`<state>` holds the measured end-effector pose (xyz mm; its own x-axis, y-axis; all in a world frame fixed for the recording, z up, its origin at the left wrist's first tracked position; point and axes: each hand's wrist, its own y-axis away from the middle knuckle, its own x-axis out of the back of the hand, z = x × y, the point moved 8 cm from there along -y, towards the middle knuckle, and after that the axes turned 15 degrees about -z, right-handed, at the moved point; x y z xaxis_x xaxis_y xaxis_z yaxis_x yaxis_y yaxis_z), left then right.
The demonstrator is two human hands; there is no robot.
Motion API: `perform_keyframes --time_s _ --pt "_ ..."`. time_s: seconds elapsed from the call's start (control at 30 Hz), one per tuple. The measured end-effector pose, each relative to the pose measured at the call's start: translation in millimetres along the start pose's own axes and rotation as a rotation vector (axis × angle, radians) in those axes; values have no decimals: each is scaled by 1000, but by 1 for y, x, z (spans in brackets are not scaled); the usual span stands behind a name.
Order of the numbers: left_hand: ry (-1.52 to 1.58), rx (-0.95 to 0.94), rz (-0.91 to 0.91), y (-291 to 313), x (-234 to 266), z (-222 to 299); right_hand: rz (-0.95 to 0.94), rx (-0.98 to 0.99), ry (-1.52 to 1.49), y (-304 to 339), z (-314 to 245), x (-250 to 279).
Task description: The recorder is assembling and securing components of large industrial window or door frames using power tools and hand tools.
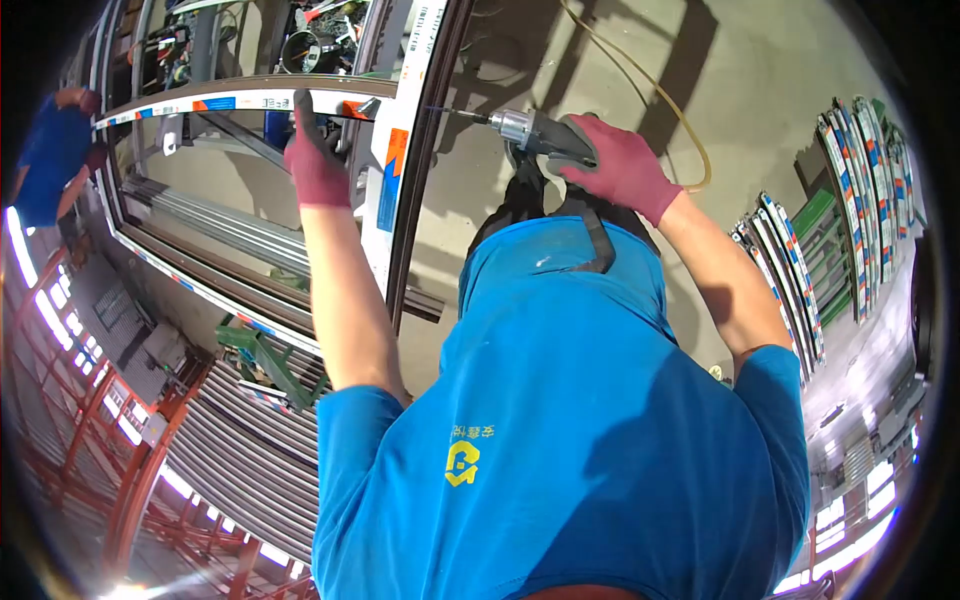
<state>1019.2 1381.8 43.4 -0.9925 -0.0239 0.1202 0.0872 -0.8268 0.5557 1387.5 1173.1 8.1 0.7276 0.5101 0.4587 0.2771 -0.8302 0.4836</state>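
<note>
Seen from above, a person in a blue T-shirt (pixel 560 400) and maroon gloves with dark finger ends works at a large rectangular frame (pixel 195 275) of brown and white bars with orange and blue strips. The fingers of the right hand (pixel 622 168) are wrapped around a power drill (pixel 560 138), held in front of the person's waist at the upper middle of the view. Its silver chuck (pixel 512 126) faces left, and a thin drill bit (pixel 462 114) points at the brown side of the frame's near upright (pixel 388 190); whether the tip touches, I cannot tell. The left hand (pixel 322 172) is on the white crossbar (pixel 220 103), left of that upright, with its thumb laid across the bar; I cannot tell how firmly the other fingers close beneath. At the far left edge, another person (pixel 48 150) in blue has 2 gloved hands beside the frame's far end. A yellow hose (pixel 685 118) curves over the pale floor (pixel 755 140) beyond the drill. To the right, 2 groups of bars, a smaller stack (pixel 785 270) and a larger stack (pixel 860 200), stand near a green support (pixel 822 250). At the lower left, long grey bars (pixel 250 455) lie side by side.
</note>
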Motion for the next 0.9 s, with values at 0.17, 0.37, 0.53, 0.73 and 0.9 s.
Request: perform_keyframes --time_s 0.17,0.37,0.53,0.73,0.9 --pt "211 166 -80 -56 -38 -25 1 -12 61 -2 -1 -4" --pt "322 144 -54 -65 -34 -36 32 5 142 -10 1 -4" --pt "283 108 -30 -42 -44 -21 100 77 137 -15 -12 -12" --pt "331 110 -78 -40 -53 -18 39 21 187 -23 -15 -10" --pt "346 133 -71 -55 -46 -27 -2 -22 171 -29 -16 -12"
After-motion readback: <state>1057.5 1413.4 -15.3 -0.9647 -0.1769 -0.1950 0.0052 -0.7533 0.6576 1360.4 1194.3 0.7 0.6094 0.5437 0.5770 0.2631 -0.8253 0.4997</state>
